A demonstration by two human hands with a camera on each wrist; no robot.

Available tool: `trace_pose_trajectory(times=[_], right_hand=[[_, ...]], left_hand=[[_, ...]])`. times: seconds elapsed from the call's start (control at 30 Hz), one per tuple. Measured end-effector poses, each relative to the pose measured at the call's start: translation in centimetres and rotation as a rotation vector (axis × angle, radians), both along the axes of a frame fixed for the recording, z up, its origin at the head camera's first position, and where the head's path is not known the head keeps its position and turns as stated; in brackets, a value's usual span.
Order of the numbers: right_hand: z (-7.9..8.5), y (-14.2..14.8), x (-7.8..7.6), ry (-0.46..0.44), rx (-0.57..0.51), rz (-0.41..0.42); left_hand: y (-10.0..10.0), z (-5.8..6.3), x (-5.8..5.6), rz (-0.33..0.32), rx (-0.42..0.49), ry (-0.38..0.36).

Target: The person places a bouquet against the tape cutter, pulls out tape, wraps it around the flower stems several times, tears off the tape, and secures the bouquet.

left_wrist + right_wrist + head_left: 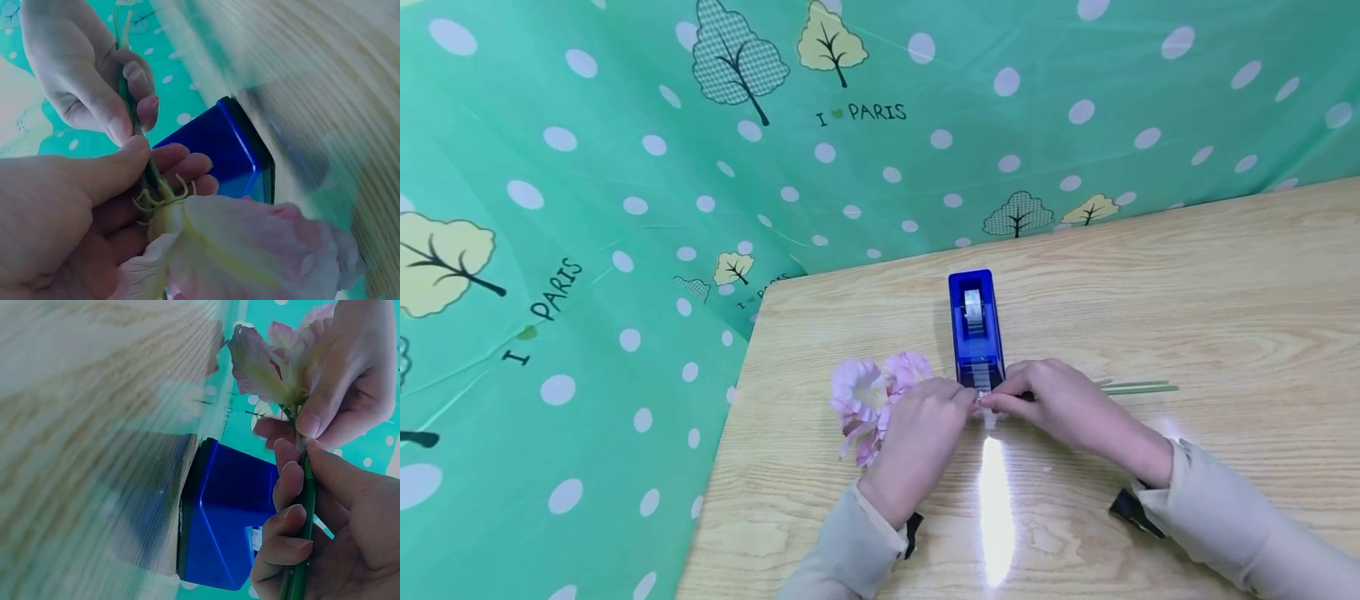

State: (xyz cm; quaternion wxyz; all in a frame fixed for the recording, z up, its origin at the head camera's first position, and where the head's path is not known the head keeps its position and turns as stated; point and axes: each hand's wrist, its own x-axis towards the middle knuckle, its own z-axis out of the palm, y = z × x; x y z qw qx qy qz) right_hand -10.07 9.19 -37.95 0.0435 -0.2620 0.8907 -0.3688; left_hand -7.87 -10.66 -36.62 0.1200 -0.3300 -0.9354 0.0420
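Observation:
A few pink artificial flowers lie sideways over the table, their heads toward the left. My left hand pinches their green stems just below the blooms, between thumb and fingers. Close beside it, my right hand grips the stems with thumb and curled fingers, and their ends stick out to the right. Both thumbs nearly meet on the stems, where a pale, shiny patch shows in the right wrist view. Just behind the hands stands a blue tape dispenser holding a roll of clear tape.
The light wooden table carries a bright glare streak in front of the hands. A green dotted cloth with printed trees hangs behind and at the left. Black straps show at both wrists.

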Motion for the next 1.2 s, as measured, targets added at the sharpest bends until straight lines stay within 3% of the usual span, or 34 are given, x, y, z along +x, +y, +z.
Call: trace_pose_trajectory(times=[0.37, 0.67, 1.2], right_hand=[[-0.21, -0.13, 0.09, 0.051, -0.013, -0.016], [-0.28, -0.36, 0.20, 0.125, -0.016, -0.031], [0.08, -0.69, 0.59, 0.104, -0.002, -0.060]], left_hand=[[-0.26, 0.04, -0.20, 0.000, 0.069, 0.065], [-0.34, 0.22, -0.25, -0.011, 0.072, 0.101], [-0.24, 0.29, -0.10, -0.016, 0.081, 0.141]])
